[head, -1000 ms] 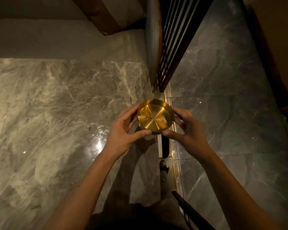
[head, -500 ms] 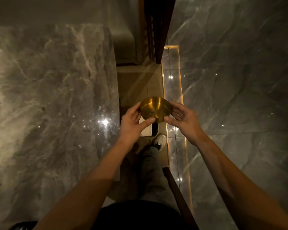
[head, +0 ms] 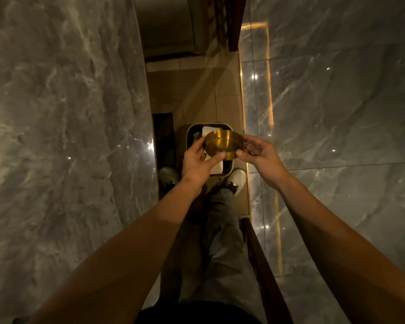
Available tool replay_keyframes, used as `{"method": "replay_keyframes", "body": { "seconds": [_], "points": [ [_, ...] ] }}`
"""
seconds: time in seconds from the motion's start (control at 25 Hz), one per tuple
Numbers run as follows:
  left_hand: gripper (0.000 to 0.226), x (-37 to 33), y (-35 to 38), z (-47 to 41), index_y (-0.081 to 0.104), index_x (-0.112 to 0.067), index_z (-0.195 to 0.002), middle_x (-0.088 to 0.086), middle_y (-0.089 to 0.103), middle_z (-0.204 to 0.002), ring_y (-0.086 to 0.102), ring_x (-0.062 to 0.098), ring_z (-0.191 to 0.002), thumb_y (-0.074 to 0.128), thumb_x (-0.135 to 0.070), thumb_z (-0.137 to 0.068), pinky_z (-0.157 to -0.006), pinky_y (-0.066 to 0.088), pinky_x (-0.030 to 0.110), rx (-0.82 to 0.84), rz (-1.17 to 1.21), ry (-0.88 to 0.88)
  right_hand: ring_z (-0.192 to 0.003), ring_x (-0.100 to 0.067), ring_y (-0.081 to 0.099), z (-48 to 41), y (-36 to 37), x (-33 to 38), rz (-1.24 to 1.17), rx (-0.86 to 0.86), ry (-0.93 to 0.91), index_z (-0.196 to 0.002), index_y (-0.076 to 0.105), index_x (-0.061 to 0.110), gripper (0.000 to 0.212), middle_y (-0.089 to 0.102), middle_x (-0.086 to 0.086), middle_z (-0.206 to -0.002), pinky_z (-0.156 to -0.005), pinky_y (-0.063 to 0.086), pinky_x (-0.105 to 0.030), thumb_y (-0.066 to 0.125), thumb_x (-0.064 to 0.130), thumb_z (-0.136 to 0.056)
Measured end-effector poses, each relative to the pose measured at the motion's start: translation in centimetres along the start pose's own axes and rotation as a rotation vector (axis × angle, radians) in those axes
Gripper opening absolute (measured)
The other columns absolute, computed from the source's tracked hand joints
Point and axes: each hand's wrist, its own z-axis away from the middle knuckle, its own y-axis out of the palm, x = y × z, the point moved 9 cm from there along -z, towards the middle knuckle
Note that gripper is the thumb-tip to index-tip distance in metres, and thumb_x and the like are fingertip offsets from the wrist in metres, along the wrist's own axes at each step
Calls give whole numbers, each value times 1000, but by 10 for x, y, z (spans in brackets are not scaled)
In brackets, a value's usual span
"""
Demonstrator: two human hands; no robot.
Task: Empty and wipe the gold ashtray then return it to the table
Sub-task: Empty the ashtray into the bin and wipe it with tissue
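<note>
One round gold metal ashtray (head: 223,144), tipped with its open mouth facing away and to the left, is held above one square pale-rimmed waste bin (head: 229,168) on the floor; the left hand (head: 198,163) and right hand (head: 261,153) both grasp its rim; two pale shoes (head: 236,178) flank the bin; one grey marble table (head: 63,136) lies left.
</note>
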Motion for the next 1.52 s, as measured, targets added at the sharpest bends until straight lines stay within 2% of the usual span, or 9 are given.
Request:
{"method": "replay_keyframes", "body": {
  "seconds": [0.32,0.56,0.64,0.8,0.92,1.12,1.28,1.36,1.52],
  "points": [
    [57,67,10,-58,51,-8,-134,8,62,-129,60,8,-107,74,-3,-82,-91,51,18,-76,-13,-57,-125,-24,57,-69,7,-74,17,115,41,-133,53,3,49,63,-15,-128,-111,42,-43,68,1,-86],
    [45,118,2,-101,64,-11,-123,7,69,-121,63,22,-115,77,-17,-80,-103,49,43,-139,-97,-135,-116,-20,62,-101,13,-128,9,136,95,-127,58,2,39,66,-14,-124,-100,49,-29,65,3,-89],
    [40,130,0,-111,67,-12,-117,6,72,-116,65,23,-112,77,-21,-79,-102,50,47,-157,-91,-135,-119,-22,61,-112,12,-142,-16,96,125,-127,60,3,39,65,-12,-126,-103,48,-33,67,7,-88],
    [24,139,1,-126,70,-14,-103,4,73,-108,66,24,-109,76,-21,-81,-100,50,46,-205,-55,-139,-119,-24,60,-127,8,-163,-51,9,162,-125,60,2,42,65,-13,-125,-103,48,-35,70,15,-87],
    [10,139,3,-136,70,-22,-89,-1,72,-94,68,23,-102,77,-20,-82,-97,53,41,-236,-22,-149,-109,-22,65,-135,7,-167,-72,-35,144,-119,62,-1,37,68,-14,-118,-88,53,-22,70,15,-87],
    [32,152,6,-149,73,-9,-105,4,72,-98,65,16,-88,76,-31,-82,-76,54,26,-340,-43,-244,-94,-19,65,-148,8,-174,-101,-149,134,-112,64,-4,29,69,-16,-106,-75,53,-17,68,13,-89],
    [28,158,3,-161,71,-13,-98,3,67,-92,65,22,-94,69,-39,-87,-89,55,38,-372,-96,-258,-90,-5,59,-153,14,-181,-48,-133,167,-112,64,6,24,64,5,-97,-71,46,-14,63,19,-92],
    [24,159,1,-166,69,-17,-93,6,68,-95,66,25,-98,66,-41,-89,-91,55,41,-379,-102,-254,-90,-4,56,-155,17,-186,-34,-122,182,-111,63,8,22,60,8,-95,-76,44,-18,61,21,-94],
    [36,161,-2,-177,69,-8,-110,13,70,-112,64,24,-100,60,-38,-93,-89,54,37,-390,-148,-249,-94,-9,60,-161,22,-195,-41,-139,199,-104,64,13,15,63,5,-95,-93,51,-36,58,23,-95]
  ]
}}
